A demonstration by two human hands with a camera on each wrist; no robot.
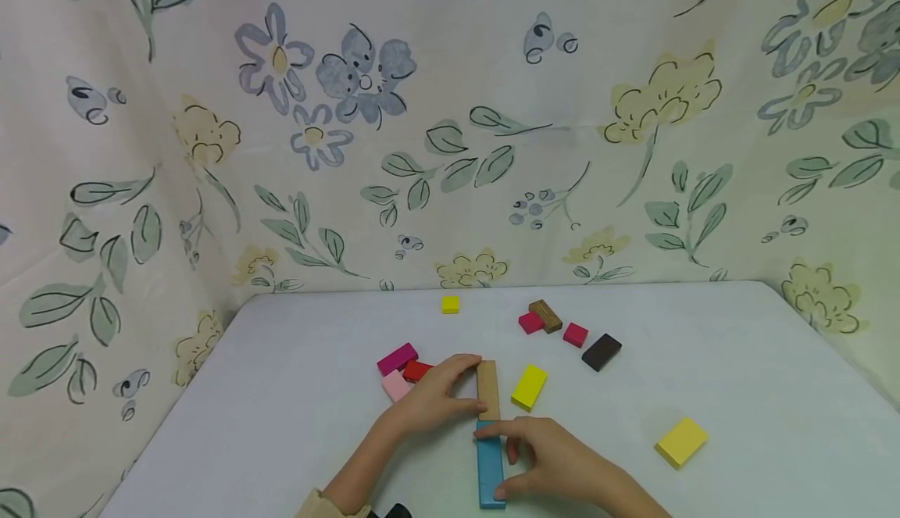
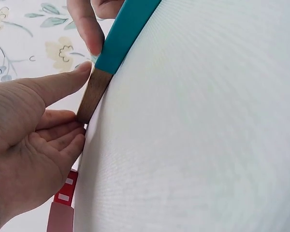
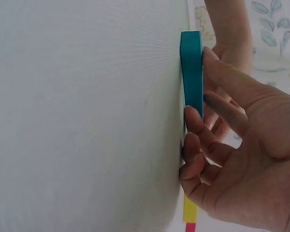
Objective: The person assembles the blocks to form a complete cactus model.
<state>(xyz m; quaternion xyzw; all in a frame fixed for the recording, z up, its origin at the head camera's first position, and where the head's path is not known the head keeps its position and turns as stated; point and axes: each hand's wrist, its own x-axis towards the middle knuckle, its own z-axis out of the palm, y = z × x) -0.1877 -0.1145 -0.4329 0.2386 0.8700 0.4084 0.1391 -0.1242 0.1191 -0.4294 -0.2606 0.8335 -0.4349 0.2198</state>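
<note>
A light wooden block (image 1: 487,385) and a blue block (image 1: 490,475) lie end to end in a line on the white table, their short ends touching. My left hand (image 1: 437,402) holds the wooden block from its left side, a fingertip at the far end and the thumb near the joint. My right hand (image 1: 555,455) spans the blue block, with the index finger near the joint and the thumb by the near end. In the left wrist view the wooden block (image 2: 94,95) meets the blue block (image 2: 128,36) edge to edge. The right wrist view shows the blue block (image 3: 191,67) lying flat.
Left of my left hand lie magenta (image 1: 397,358), red (image 1: 417,370) and pink (image 1: 396,385) blocks. Yellow blocks (image 1: 529,387) (image 1: 681,441) lie to the right, a small yellow one (image 1: 451,305) farther back. Brown (image 1: 545,316), dark (image 1: 601,352) and small red (image 1: 575,335) blocks sit back right. A floral cloth (image 1: 450,190) hangs behind the table (image 1: 281,393).
</note>
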